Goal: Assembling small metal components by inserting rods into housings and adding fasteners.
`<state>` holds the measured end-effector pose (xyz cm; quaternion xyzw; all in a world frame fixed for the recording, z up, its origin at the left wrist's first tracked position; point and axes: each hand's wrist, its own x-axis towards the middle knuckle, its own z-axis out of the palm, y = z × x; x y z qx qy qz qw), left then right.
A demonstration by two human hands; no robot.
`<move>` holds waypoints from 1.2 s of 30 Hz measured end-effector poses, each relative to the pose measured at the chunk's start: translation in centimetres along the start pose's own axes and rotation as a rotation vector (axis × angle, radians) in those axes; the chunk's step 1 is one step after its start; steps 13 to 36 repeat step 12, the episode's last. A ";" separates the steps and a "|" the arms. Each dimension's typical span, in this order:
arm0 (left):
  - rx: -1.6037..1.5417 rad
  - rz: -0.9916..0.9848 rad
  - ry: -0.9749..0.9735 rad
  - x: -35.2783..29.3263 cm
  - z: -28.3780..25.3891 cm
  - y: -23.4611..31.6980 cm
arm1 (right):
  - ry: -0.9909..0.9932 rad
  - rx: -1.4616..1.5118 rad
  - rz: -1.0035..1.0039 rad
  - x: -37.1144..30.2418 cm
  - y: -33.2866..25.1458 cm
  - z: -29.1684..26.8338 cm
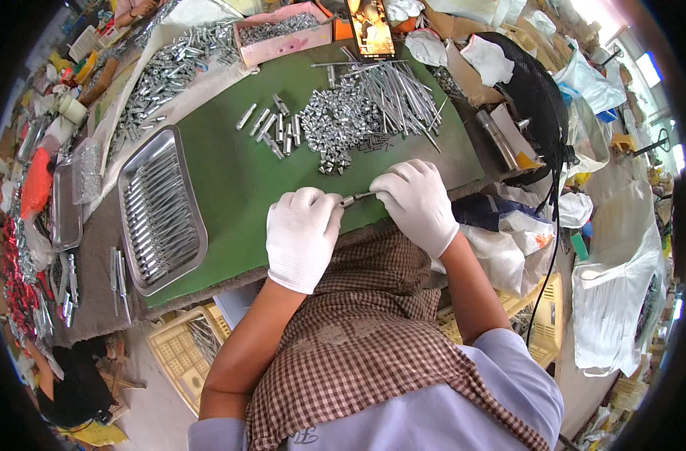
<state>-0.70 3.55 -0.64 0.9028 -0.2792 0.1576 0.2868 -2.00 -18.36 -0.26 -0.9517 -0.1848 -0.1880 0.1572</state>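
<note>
Both my hands wear white gloves and meet over the near edge of the green work mat [230,195]. My left hand [301,234] pinches a short metal cylinder [348,201] at its fingertips. A thin metal rod [365,195] runs from that cylinder into the closed fingers of my right hand [418,204]. Beyond my hands lie a pile of small metal nuts [334,124], a fan of long thin rods [403,98] and several loose metal sleeves [266,124]. Left of me, a steel tray [201,244] holds a row of rods with thicker ends [156,210].
A heap of metal sleeves [181,68] covers the far left, beside a pink box [313,34] of small parts. A phone [371,30] stands at the back. Right are a black mesh cover [542,98] and white sacks [613,293]. Another person's hand [143,8] shows far left.
</note>
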 end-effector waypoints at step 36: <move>-0.030 -0.037 -0.046 0.0 -0.3 0.1 | 0.060 0.070 0.027 -0.5 -0.4 0.2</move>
